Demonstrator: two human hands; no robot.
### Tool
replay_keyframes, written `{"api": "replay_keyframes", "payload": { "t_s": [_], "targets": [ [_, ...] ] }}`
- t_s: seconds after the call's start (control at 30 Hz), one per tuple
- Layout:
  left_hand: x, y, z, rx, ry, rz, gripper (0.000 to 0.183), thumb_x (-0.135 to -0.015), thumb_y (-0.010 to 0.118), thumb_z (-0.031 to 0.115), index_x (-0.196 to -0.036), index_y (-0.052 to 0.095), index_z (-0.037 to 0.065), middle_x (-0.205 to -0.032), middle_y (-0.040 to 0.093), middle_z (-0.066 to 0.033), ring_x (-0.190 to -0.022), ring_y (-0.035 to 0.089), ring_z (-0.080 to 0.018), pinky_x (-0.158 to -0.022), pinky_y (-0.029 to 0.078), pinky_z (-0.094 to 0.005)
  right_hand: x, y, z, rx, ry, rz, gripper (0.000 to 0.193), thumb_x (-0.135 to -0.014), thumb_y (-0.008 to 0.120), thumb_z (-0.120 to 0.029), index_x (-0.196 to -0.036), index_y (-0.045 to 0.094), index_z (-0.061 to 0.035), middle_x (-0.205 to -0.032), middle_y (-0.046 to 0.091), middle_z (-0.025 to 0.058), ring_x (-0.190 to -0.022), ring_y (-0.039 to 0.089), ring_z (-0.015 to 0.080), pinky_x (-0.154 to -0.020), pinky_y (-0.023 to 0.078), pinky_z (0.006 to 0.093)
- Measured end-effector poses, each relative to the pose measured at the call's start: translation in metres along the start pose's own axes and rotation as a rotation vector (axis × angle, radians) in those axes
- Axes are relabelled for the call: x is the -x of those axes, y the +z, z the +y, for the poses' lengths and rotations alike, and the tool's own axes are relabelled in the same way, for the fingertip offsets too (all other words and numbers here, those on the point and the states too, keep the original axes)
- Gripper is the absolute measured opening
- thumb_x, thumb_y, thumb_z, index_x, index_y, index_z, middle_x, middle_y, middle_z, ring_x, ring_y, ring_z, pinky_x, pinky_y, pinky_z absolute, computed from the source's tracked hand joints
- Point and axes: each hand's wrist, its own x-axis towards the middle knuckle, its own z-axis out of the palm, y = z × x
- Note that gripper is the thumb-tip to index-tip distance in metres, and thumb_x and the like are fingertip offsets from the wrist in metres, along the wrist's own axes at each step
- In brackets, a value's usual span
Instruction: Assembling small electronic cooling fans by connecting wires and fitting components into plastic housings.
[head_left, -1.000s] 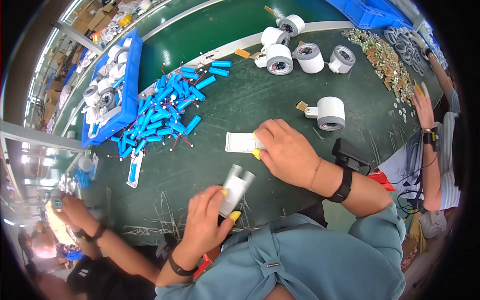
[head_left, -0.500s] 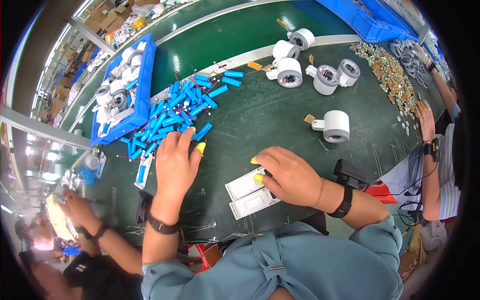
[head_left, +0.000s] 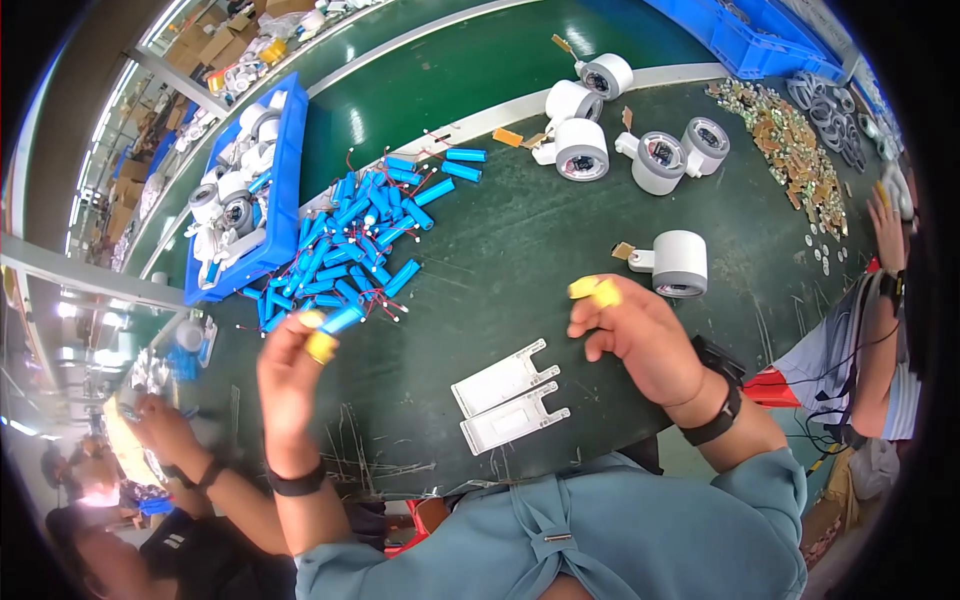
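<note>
The left hand (head_left: pixel 288 385) is pinching a blue cylindrical battery (head_left: pixel 346 318) near the table's battery heap (head_left: pixel 345 235); the right hand (head_left: pixel 648 345) (whether gripping, I cannot tell) is hovering beside two flat white plastic plates (head_left: pixel 498 380).

Teal top (head_left: pixel 655 525), short-sleeved, its front knot (head_left: pixel 541 518) bearing a small metallic bar (head_left: pixel 557 538); dark wristbands (head_left: pixel 297 482). Two yellow fingertip caps (head_left: pixel 321 347) on the left hand (head_left: pixel 286 376); two more on the right hand (head_left: pixel 650 345).
</note>
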Motion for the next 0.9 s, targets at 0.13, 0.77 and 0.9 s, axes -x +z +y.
{"api": "replay_keyframes", "payload": {
  "t_s": [0.13, 0.77, 0.9],
  "targets": [
    [0.03, 0.01, -0.021, -0.385, 0.17, -0.155, 0.03, -0.08, 0.056, -0.014, -0.105, 0.062, 0.001, -0.112, 0.066, -0.0098, -0.097, 0.061, -0.0174, -0.084, 0.048, -0.027, 0.003, -0.004, -0.014, -0.145, 0.076, 0.049, 0.05, -0.102, 0.036, -0.047, -0.113, 0.059, -0.0039, -0.089, 0.062, 0.0031, -0.083, 0.061, 0.0165, -0.061, 0.048, 0.0259],
    [0.019, 0.082, -0.001, -0.824, 0.498, -0.182, 0.02, -0.07, 0.064, -0.001, -0.089, 0.06, 0.003, -0.085, 0.06, -0.0129, -0.081, 0.056, -0.034, -0.074, 0.043, -0.0428, 0.022, -0.019, -0.006, -0.175, 0.137, 0.153, 0.046, -0.102, 0.037, -0.044, -0.11, 0.06, -0.0046, -0.089, 0.065, 0.0043, -0.078, 0.062, 0.0173, -0.062, 0.048, 0.0271],
    [0.018, 0.082, -0.002, -0.813, 0.574, -0.148, 0.021, -0.069, 0.063, -0.002, -0.089, 0.06, 0.002, -0.083, 0.06, -0.0127, -0.078, 0.055, -0.0333, -0.074, 0.043, -0.0425, 0.022, -0.019, -0.019, -0.148, 0.16, 0.177, 0.049, -0.1, 0.039, -0.048, -0.11, 0.06, -0.0049, -0.084, 0.064, 0.0025, -0.073, 0.061, 0.0162, -0.057, 0.047, 0.0261]
  ]
}}
